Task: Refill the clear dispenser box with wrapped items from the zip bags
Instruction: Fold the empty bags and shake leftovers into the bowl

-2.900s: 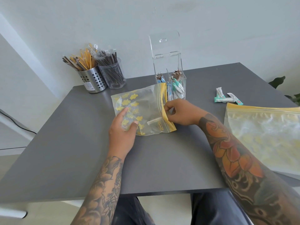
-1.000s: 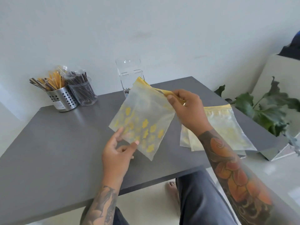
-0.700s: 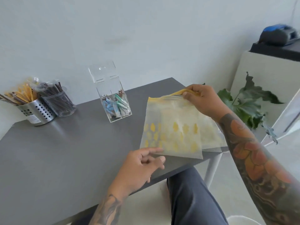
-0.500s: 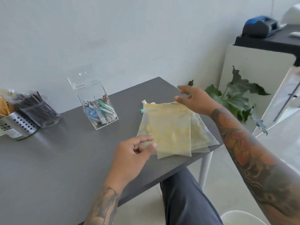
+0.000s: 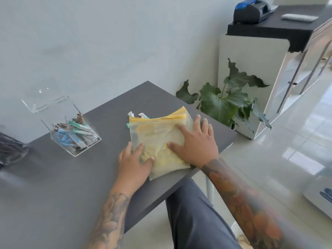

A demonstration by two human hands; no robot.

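A stack of clear zip bags (image 5: pixel 156 133) with yellow zip strips and yellow prints lies flat at the right end of the grey table (image 5: pixel 71 177). My left hand (image 5: pixel 135 162) rests flat on the stack's near left corner. My right hand (image 5: pixel 195 142) presses flat on its right side, fingers spread. The clear dispenser box (image 5: pixel 75 137) stands to the left with its lid (image 5: pixel 45 103) up, holding several blue, green and white wrapped items. A few loose wrapped items (image 5: pixel 133 115) peek out behind the bags.
A dark see-through cup (image 5: pixel 10 150) sits at the left edge. A leafy plant (image 5: pixel 226 101) and a white cabinet (image 5: pixel 251 69) with a black device on top stand beyond the table's right edge. My knee (image 5: pixel 194 212) is below the table's near corner.
My right hand laid the lifted zip bag onto the other bags and let go of it. Both hands now lie flat on the stack. My view has swung to the right.
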